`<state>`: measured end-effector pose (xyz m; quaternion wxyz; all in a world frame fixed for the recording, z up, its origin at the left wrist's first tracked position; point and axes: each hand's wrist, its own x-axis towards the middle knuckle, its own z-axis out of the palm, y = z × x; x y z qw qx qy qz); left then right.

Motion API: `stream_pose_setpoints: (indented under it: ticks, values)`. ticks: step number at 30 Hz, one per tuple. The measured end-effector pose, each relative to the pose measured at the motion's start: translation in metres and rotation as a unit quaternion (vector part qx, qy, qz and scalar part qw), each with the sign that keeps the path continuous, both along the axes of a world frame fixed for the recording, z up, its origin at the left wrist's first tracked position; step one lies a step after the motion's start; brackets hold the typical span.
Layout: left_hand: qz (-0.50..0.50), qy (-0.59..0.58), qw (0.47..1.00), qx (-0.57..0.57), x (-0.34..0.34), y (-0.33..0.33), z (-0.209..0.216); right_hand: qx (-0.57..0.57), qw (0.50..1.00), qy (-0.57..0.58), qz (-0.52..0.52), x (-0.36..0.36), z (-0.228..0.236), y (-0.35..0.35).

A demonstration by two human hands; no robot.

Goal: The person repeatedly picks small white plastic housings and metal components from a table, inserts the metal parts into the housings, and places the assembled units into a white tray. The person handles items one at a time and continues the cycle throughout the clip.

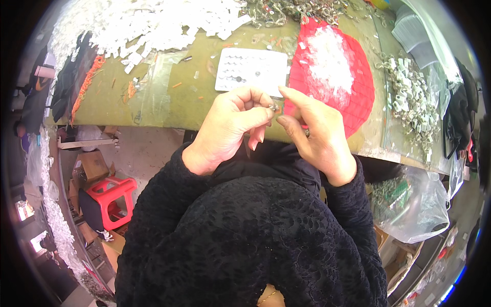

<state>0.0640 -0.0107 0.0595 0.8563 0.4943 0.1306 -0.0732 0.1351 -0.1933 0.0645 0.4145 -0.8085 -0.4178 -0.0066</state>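
Observation:
My left hand (230, 125) is closed in a pinch over the near edge of the table, with a small metal piece (275, 108) between thumb and forefinger. Its exact kind is too small to make out. Just to the right, my right hand (319, 130) has thumb and forefinger apart around the far side of that piece, holding nothing that I can see. Beyond both hands lies a white card (250, 84) with rows of small round marks and a few dark spots. A red cloth (364, 97) bears a heap of clear plastic bits (327, 59) beside my right hand.
White flat pieces (138, 25) are piled at the far left, near an orange string (88, 84). Metal clips with pale tabs (414, 100) heap at the right. Below the table are a red stool (110, 202) and a clear plastic bag (417, 210).

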Motion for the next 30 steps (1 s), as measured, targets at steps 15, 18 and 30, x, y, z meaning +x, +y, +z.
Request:
stream_pose_setpoints:
  ticks: [15,18,30]
  values:
    - [-0.096,-0.028,0.969,0.227,0.001,0.015,0.008,0.056,0.994,0.026,0.086,-0.006,-0.002,0.004]
    - [-0.031,-0.067,0.97,0.231,-0.004,0.007,0.005,0.079,0.995,0.019,0.063,-0.009,-0.005,0.007]
    - [0.044,0.003,0.997,0.063,0.004,0.001,-0.008,0.002,0.978,-0.185,0.099,0.013,-0.011,0.014]
